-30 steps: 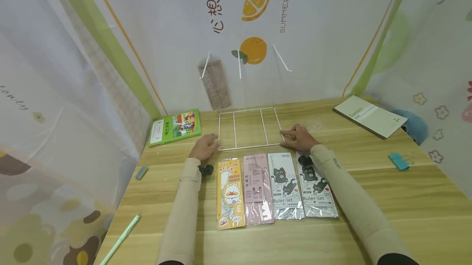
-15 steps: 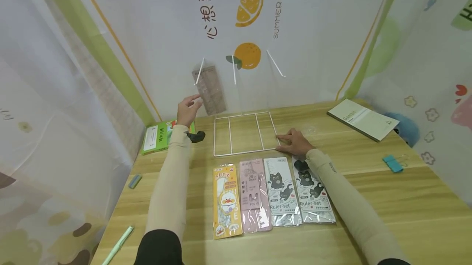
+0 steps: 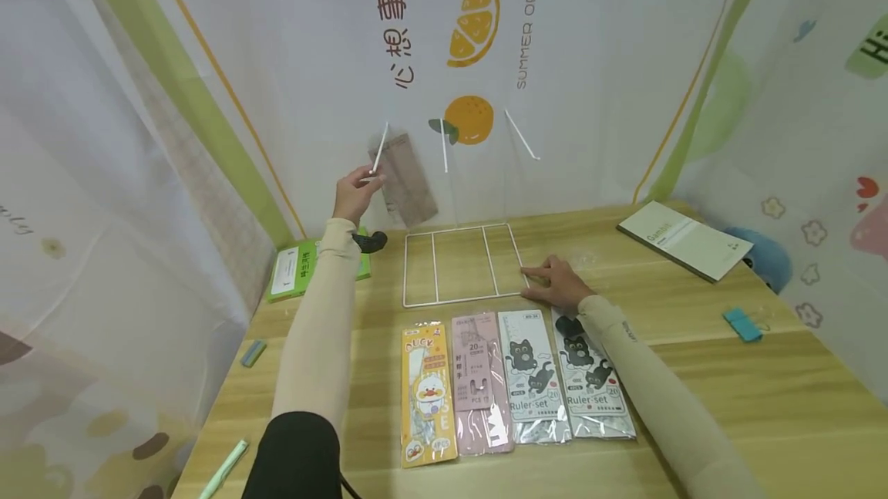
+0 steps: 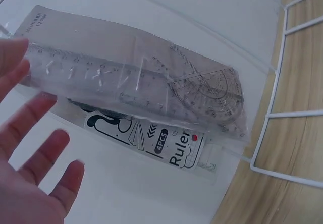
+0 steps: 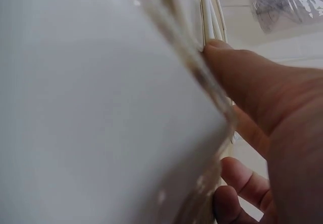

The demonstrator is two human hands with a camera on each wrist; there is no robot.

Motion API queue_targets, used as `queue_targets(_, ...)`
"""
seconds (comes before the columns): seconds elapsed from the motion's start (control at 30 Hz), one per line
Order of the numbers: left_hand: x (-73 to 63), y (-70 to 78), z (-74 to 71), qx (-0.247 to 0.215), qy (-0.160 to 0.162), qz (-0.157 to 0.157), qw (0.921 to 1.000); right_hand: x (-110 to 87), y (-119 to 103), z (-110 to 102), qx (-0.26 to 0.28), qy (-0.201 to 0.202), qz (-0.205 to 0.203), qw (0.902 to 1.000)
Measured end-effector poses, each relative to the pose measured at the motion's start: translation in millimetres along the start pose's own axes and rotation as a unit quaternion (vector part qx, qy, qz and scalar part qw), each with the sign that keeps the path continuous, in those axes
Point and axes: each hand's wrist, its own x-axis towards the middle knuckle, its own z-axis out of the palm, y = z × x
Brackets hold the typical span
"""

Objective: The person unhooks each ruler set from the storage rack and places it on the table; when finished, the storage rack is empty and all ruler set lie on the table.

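Observation:
A white wire rack (image 3: pixel 405 275) lies on the table with three prongs rising before the backdrop. My left hand (image 3: pixel 352 197) is at the tip of its left prong (image 3: pixel 381 146), thumb and forefinger pinching there while the other fingers spread in the left wrist view. From this prong hangs a clear ruler set packet (image 4: pixel 141 77); behind it shows another packet (image 4: pixel 174 151) marked "Ruler". My right hand (image 3: pixel 557 284) grips the rack's right side wire between thumb and fingers. A blurred pale surface fills much of the right wrist view.
In front of the rack lie a yellow duck packet (image 3: pixel 430 437), a pink packet (image 3: pixel 463 429) and two black-cat ruler packets (image 3: pixel 530 399). Around them are a green book (image 3: pixel 284 271), a notebook (image 3: pixel 683 244), a blue clip (image 3: pixel 742 324), an eraser (image 3: pixel 253 353) and a light-green pen (image 3: pixel 223 470).
My left hand has left the rack's left side and risen to the left prong's tip. My right hand stays on the rack's right side.

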Motion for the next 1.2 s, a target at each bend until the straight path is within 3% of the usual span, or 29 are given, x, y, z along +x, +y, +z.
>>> queue_targets(0.23,-3.5,-1.4,0.9,-0.034,-0.029,0.002,0.999,-1.8,-1,5,-0.005,-0.002,0.002,1.0)
queue_targets(0.6,-15.0,-3.3,-5.0,-0.069,0.002,0.05,0.9964,3.8,-3,0,-0.012,-0.001,-0.004,0.9999)
queue_targets(0.77,-29.1,-4.4,-10.8,-0.1,-0.016,0.072,0.9922,4.6,-5,-2,-0.011,-0.004,0.006,0.9999)
queue_targets(1.03,-66.8,4.3,-18.0,-0.123,-0.058,0.128,0.9824,1.8,-2,-3,-0.009,0.0,0.001,1.0)
queue_targets(1.2,-78.0,-6.6,-22.7,-0.109,-0.072,0.146,0.9807,0.0,-1,0,-0.009,-0.007,0.014,0.9998)
